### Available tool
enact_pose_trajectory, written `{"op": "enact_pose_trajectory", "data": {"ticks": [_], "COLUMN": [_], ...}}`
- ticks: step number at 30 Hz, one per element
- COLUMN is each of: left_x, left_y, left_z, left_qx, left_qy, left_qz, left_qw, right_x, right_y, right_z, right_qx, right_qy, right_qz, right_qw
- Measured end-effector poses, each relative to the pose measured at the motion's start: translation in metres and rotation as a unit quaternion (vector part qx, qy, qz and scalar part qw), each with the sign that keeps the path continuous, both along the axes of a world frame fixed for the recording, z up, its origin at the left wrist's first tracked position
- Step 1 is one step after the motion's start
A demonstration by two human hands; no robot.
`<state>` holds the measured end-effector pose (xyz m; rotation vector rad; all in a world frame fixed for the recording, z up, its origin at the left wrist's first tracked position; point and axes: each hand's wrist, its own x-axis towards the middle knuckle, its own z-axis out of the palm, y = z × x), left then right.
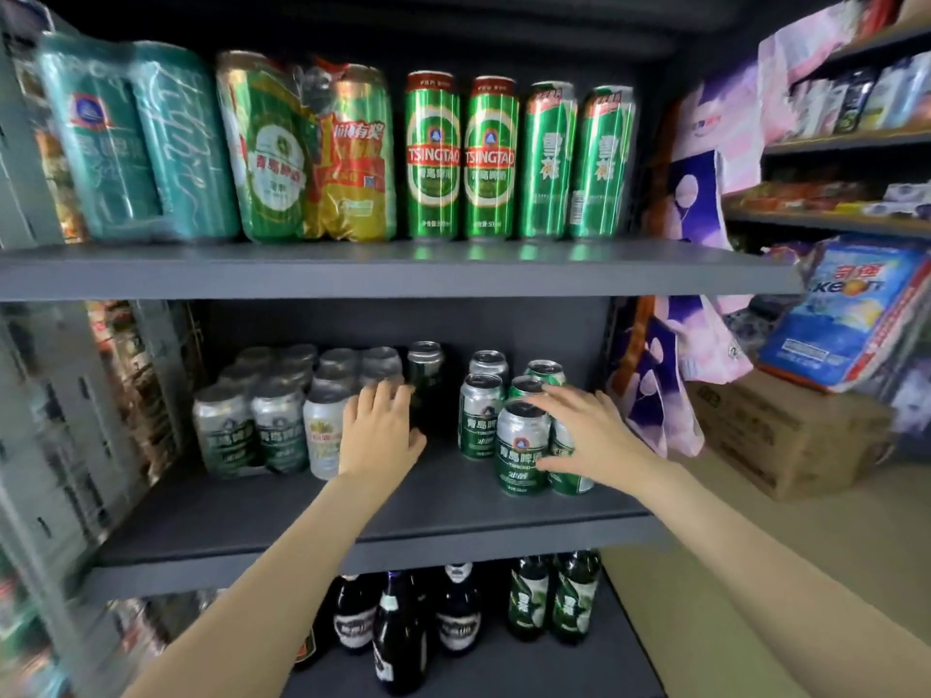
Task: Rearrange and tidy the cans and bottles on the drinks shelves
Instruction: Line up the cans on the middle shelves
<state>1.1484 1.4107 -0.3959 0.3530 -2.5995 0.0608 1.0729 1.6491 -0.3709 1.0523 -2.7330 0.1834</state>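
On the middle shelf (453, 501), the right hand (589, 435) is curling around a silver-green can (521, 448) at the front, while the left hand (378, 435) is resting flat, fingers straight, against the wrapped can pack (282, 420).

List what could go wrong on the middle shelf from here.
The right hand grips the front can, which stands close to the shelf edge; a slip could drop it. The loose cans behind stand packed together, so a nudge may topple several. The left hand could knock the dark can beside it.
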Motion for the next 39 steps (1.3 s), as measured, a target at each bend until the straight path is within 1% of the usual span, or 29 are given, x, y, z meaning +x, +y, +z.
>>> {"op": "enact_pose_trajectory", "data": {"ticks": [1, 2, 3, 5, 7, 10, 14, 16, 18, 22, 25, 28, 31, 34, 37, 39], "left_x": [-0.008, -0.013, -0.017, -0.027, -0.031, -0.034, -0.039, -0.038, -0.036, -0.03, -0.027, -0.028, -0.029, -0.031, -0.031, -0.029], "left_y": [-0.01, -0.022, -0.032, -0.047, -0.053, -0.055, -0.058, -0.056, -0.055, -0.056, -0.064, -0.07, -0.072, -0.071, -0.072, -0.072], "left_z": [-0.007, -0.013, -0.02, -0.037, -0.049, -0.054, -0.059, -0.058, -0.055, -0.046, -0.042, -0.044, -0.047, -0.052, -0.052, -0.051], "left_qx": [0.0, 0.001, -0.012, -0.076, -0.091, -0.107, -0.119, -0.124, -0.128, -0.13, -0.127, -0.127, -0.126, -0.12, -0.119, -0.119], "left_qy": [-0.002, -0.002, 0.016, 0.055, 0.078, 0.116, 0.143, 0.143, 0.134, 0.115, 0.112, 0.119, 0.126, 0.141, 0.138, 0.13], "left_qz": [0.01, 0.006, -0.004, -0.007, -0.004, -0.021, -0.023, -0.015, -0.011, -0.01, -0.031, -0.047, -0.048, -0.049, -0.053, -0.051], "left_qw": [1.0, 1.0, 1.0, 0.996, 0.993, 0.987, 0.982, 0.982, 0.983, 0.985, 0.985, 0.984, 0.983, 0.982, 0.982, 0.983], "right_x": [-0.004, -0.005, -0.006, -0.007, -0.011, -0.009, -0.013, -0.016, -0.017, -0.02, -0.02, -0.018, -0.02, -0.024, -0.026, -0.028], "right_y": [-0.012, -0.023, -0.032, -0.046, -0.052, -0.054, -0.054, -0.054, -0.051, -0.049, -0.051, -0.064, -0.08, -0.093, -0.106, -0.112], "right_z": [-0.008, -0.016, -0.025, -0.04, -0.048, -0.042, -0.029, -0.025, -0.022, -0.016, -0.008, -0.006, -0.008, -0.014, -0.018, -0.021], "right_qx": [0.031, 0.041, 0.039, 0.003, -0.042, -0.065, -0.055, -0.074, -0.072, -0.023, -0.011, -0.027, -0.071, -0.092, -0.112, -0.109], "right_qy": [0.026, 0.051, 0.076, 0.132, 0.145, 0.092, 0.051, 0.025, 0.005, -0.012, -0.013, -0.026, -0.053, -0.069, -0.065, -0.059], "right_qz": [-0.003, -0.004, -0.003, -0.01, -0.025, -0.029, -0.013, 0.007, 0.016, 0.03, 0.053, 0.088, 0.101, 0.112, 0.133, 0.145], "right_qw": [0.999, 0.998, 0.996, 0.991, 0.988, 0.993, 0.997, 0.997, 0.997, 0.999, 0.998, 0.995, 0.991, 0.987, 0.983, 0.982]}}
